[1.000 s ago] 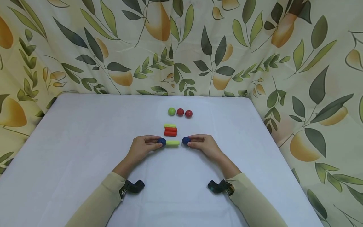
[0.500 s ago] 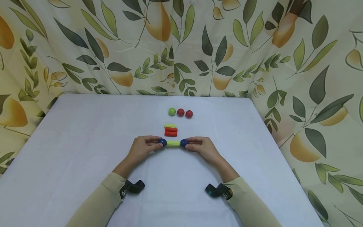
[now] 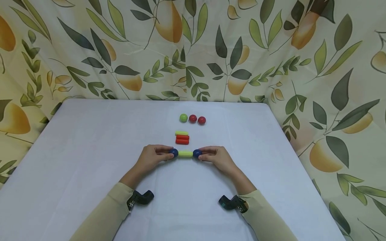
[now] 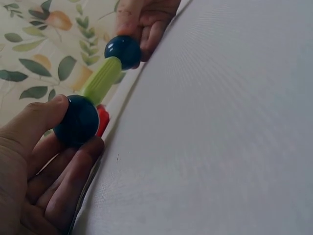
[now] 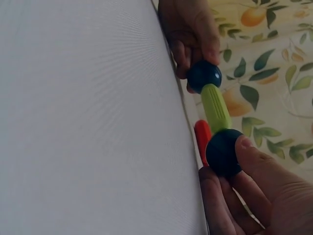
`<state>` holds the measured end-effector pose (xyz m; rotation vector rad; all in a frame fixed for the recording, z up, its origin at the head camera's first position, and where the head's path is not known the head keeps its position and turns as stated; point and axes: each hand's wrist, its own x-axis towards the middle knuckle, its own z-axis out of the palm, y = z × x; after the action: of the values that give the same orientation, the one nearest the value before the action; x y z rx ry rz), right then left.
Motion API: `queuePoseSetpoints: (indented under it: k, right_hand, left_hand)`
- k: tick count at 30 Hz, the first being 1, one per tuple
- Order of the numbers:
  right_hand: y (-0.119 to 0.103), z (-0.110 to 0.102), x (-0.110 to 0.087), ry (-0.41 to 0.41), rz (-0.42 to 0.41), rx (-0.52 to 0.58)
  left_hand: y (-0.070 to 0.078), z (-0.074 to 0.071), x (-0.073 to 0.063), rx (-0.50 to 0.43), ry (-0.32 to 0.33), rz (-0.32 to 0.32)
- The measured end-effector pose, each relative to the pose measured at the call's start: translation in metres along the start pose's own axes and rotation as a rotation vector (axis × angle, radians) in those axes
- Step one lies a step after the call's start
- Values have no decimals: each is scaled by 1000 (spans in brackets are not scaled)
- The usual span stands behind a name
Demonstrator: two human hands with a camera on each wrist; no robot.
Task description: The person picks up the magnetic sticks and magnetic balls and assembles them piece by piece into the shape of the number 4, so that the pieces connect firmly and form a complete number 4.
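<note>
1. Yellow-green is the ribbed rod [image 3: 185, 154], which is between two dark blue balls, above the white table [image 3: 90, 140] and in front of the person; whether it touches the cloth there, I cannot tell.
2. Each end of the rod meets one ball; if the tips sit inside the balls, the views do not show.
3. The long axis of the rod points from left to right, nearly parallel with the far table edge, and it passes through both balls in one line.
4. The left hand [image 3: 153, 155] pinches the left blue ball [image 3: 174, 153] between thumb and fingers.
5. The right hand [image 3: 218, 157] pinches the right blue ball [image 3: 197, 153] in the same manner.
6. Just behind the rod lie two red sticks [image 3: 182, 141], side by side, and behind them a yellow-green stick [image 3: 181, 133]; their long axes also run left to right.
7. Farther back, a green ball [image 3: 183, 117] and two red balls [image 3: 192, 118] make a short row, the green one at the left.
</note>
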<state>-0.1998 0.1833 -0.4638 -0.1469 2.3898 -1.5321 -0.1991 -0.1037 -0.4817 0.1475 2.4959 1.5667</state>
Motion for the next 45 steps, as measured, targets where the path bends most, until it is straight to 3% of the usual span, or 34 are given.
queuePoseSetpoints:
  k: [14,26,45]
  right_hand:
    - [-1,-1,-3,-5,-38,-97]
    - [-1,0,-4,-1,-59,-116]
    - [-2,2,-6,17,-76,-174]
  left_hand:
    - [-1,-1,-1,87,-37,38]
    - [0,-1,-2,109,-44,14]
    - [2,2,-2,184,-40,102]
